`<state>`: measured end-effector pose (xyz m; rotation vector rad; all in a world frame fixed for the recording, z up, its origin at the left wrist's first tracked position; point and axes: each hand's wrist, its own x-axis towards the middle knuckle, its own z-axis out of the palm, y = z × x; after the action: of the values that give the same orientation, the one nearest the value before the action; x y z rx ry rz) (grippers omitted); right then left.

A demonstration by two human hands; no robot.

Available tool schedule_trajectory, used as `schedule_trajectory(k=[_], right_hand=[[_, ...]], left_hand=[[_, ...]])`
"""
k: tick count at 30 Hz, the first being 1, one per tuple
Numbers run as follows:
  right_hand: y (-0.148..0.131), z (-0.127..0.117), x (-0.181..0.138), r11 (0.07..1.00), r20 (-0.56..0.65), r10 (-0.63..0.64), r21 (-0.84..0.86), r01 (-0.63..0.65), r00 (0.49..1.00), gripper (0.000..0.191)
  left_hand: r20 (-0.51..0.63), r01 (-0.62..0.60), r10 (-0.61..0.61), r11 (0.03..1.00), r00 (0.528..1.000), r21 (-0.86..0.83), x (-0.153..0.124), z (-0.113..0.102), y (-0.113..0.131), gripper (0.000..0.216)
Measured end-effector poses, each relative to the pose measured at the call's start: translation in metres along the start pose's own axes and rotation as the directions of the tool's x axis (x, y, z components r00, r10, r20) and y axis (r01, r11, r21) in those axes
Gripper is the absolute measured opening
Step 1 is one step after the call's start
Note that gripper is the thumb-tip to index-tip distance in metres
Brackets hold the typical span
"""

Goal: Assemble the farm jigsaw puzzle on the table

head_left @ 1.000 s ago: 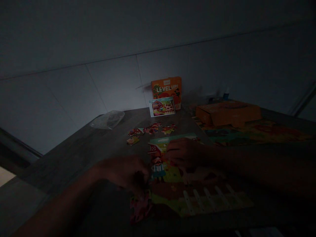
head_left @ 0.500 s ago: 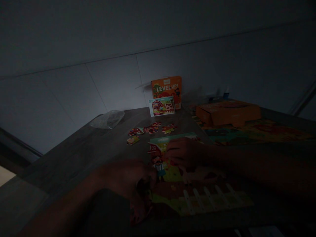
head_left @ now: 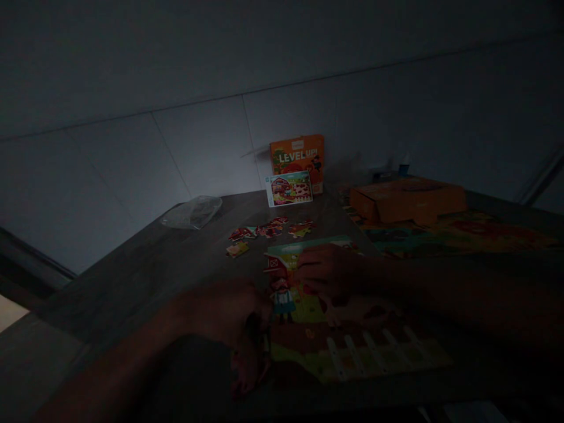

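Observation:
The scene is very dark. A partly built farm jigsaw puzzle (head_left: 352,352) lies on the grey table (head_left: 145,276) in front of me. My left hand (head_left: 224,314) is at the puzzle's left edge, fingers curled down onto a reddish puzzle piece (head_left: 247,370) there. My right hand (head_left: 328,271) rests on the puzzle's upper part with its fingers bent and pressed on the pieces; whether it holds one is hidden. Several loose puzzle pieces (head_left: 268,231) lie scattered further back.
An orange puzzle box (head_left: 297,157) stands against the wall with a small picture card (head_left: 289,189) leaning before it. A clear plastic bag (head_left: 192,212) lies at the back left. An orange box lid (head_left: 408,201) sits on another finished puzzle (head_left: 462,235) at right.
My left hand has moved right and down to the puzzle's left edge, covering more of the reddish piece. My right hand has stayed in place.

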<state>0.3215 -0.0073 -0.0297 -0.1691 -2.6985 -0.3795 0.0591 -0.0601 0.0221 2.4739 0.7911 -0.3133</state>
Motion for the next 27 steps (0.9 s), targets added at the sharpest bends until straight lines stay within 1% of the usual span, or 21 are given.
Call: schedule_trajectory(k=[4, 8, 12, 16, 20, 27], right_hand=[[-0.0003, 0.0004, 0.0006, 1.000, 0.008, 0.023, 0.013, -0.023, 1.000, 0.021], [-0.0002, 0.0006, 0.0008, 0.999, -0.022, 0.025, 0.032, -0.025, 0.999, 0.024], [-0.0014, -0.0015, 0.0017, 0.999, -0.018, 0.036, 0.020, -0.035, 0.999, 0.024], [-0.0020, -0.0020, 0.0012, 1.000, -0.022, 0.027, 0.013, -0.026, 0.999, 0.022], [-0.0003, 0.0015, -0.0014, 0.999, -0.001, 0.024, 0.022, -0.024, 1.000, 0.018], [-0.0004, 0.0016, -0.0013, 1.000, -0.006, 0.024, 0.009, -0.024, 1.000, 0.019]], left_hand=[[-0.003, -0.029, 0.029, 0.999, 1.000, -0.027, -0.0011, 0.0015, -0.0003, 0.024], [-0.014, -0.101, 0.101, 0.993, 0.995, -0.060, -0.0010, 0.0034, -0.0015, 0.026], [-0.027, -0.143, 0.142, 0.988, 0.990, -0.050, -0.0005, 0.0031, -0.0019, 0.029], [-0.022, -0.133, 0.132, 0.988, 0.991, -0.073, -0.0012, 0.0016, 0.0002, 0.030], [-0.014, -0.122, 0.121, 0.992, 0.992, -0.040, -0.0024, 0.0010, 0.0027, 0.030], [-0.028, -0.108, 0.107, 0.993, 0.994, -0.041, -0.0027, 0.0016, 0.0017, 0.026]])
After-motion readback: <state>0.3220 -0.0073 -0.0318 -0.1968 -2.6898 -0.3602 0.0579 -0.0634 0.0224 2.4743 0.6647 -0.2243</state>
